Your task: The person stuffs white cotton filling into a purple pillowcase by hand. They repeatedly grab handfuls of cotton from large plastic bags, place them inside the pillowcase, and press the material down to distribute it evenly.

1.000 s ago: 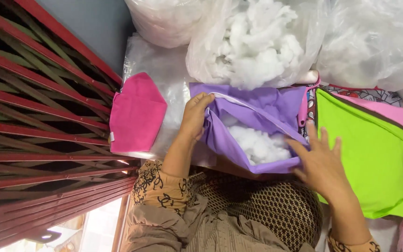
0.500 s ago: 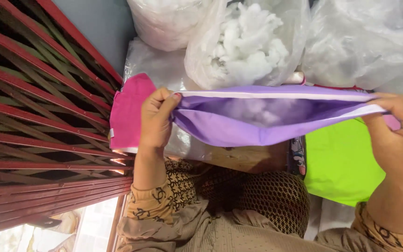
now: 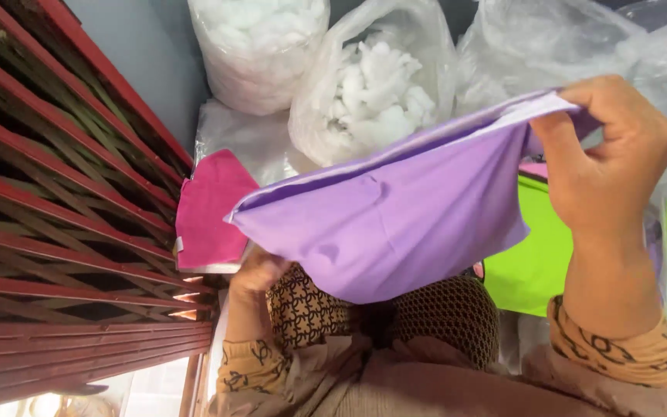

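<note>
- Nearest the camera, patterned tan sleeves and a dark netted cloth (image 3: 445,313) fill the bottom edge.
- The right hand (image 3: 607,166) is raised high on the right, fingers curled and pinching the top corner of a purple fabric cover (image 3: 403,220) along its white-edged opening.
- The left hand (image 3: 256,272) sits low under the cover's left corner, mostly hidden by the cloth; it seems to grip that corner, but its fingers cannot be made out.
- Half a second ago the cover was stretched level between both hands; now it tilts up to the right and hangs as a broad sheet, hiding the white filling seen inside it a second ago.
- Behind it lie a pink cover (image 3: 210,208) to the left and a lime green cover (image 3: 534,262) to the right.
- Farthest back stand clear plastic bags of white stuffing (image 3: 376,93), with a red folding metal gate (image 3: 55,232) along the left side.
</note>
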